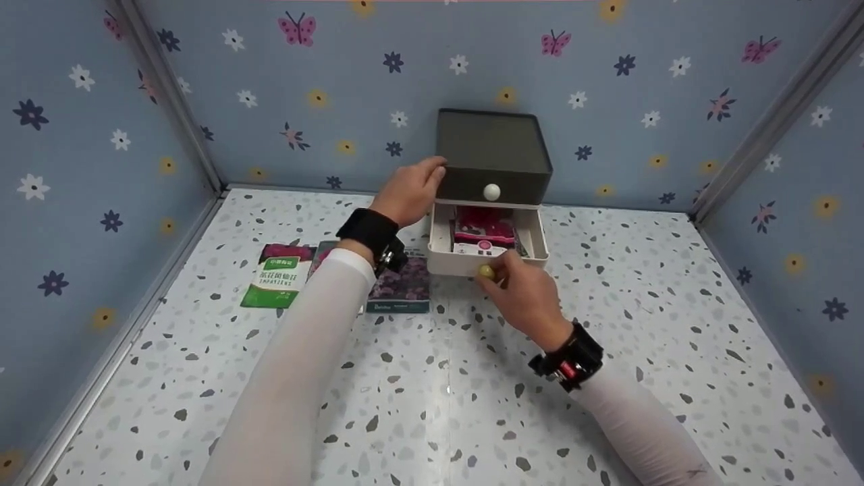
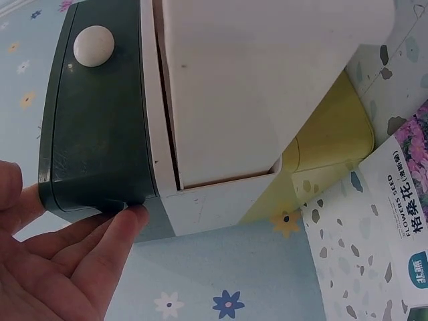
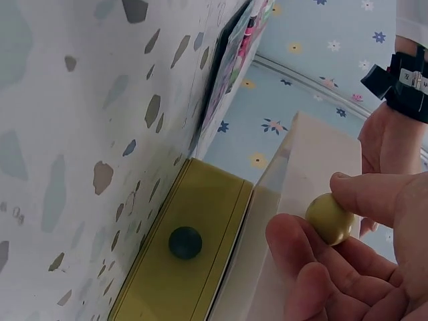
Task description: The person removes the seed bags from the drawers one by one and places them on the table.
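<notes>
A small drawer cabinet stands against the back wall, with a dark green top drawer (image 1: 499,187), a white middle drawer (image 1: 445,262) and, below, a yellow drawer (image 3: 194,221). The white drawer is pulled out and holds several pink and white packets (image 1: 482,233). My left hand (image 1: 408,192) grips the upper left corner of the dark green part; in the left wrist view its fingers (image 2: 100,251) touch the side. With thumb and fingers, my right hand (image 1: 530,293) pinches the white drawer's yellow round knob (image 3: 330,219).
Left of the cabinet, a green and white seed packet (image 1: 277,277) lies on the speckled table (image 1: 405,418). A dark packet with purple flowers (image 1: 399,283) lies nearer the cabinet, another partly hidden under my left forearm. Patterned blue walls (image 1: 324,67) enclose the back and sides.
</notes>
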Available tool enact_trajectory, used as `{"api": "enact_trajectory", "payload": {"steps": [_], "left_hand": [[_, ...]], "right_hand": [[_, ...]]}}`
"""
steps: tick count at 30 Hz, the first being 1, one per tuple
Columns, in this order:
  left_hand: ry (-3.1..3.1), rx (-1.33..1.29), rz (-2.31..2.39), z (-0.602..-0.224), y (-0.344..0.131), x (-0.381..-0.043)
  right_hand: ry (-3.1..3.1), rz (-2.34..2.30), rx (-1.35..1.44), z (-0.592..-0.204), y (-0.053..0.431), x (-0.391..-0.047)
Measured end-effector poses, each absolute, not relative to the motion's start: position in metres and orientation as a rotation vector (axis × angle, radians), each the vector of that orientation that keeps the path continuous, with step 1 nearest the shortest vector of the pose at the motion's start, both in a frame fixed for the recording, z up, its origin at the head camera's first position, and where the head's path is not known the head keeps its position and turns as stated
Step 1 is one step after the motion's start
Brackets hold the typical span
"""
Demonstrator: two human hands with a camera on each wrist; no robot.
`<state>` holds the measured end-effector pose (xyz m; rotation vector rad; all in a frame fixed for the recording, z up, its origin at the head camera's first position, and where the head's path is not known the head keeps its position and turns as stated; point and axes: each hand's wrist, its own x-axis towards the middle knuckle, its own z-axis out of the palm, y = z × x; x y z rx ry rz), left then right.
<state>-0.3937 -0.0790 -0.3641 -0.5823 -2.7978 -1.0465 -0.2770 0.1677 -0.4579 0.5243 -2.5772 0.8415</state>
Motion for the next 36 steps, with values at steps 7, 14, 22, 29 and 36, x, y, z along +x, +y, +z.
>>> {"api": "enact_trajectory", "payload": {"steps": [7, 14, 22, 29, 36], "left_hand": [[-2.792, -0.619, -1.047, -0.364, -0.080, -0.394], [-2.795, -0.596, -1.043, -0.363, -0.080, -0.394], [-2.794, -0.574, -1.037, -0.365, -0.080, -0.393], [-2.792, -0.593, -1.036, -0.365, -0.082, -0.393], [-2.808, -0.589, -1.042, -0.364, -0.081, -0.392]], "right_hand": [[-2.545, 0.788, 0.557, -0.457, 0.169, -0.268], [-2.518, 0.778, 0.583, -0.459, 0.170, -0.263], [-2.506, 0.731, 0.616, -0.459, 0.168, -0.256], [-2.525, 0.707, 0.623, -0.457, 0.168, -0.253], [-2.493, 0.684, 0.663, -0.456, 0.169, -0.250]]}}
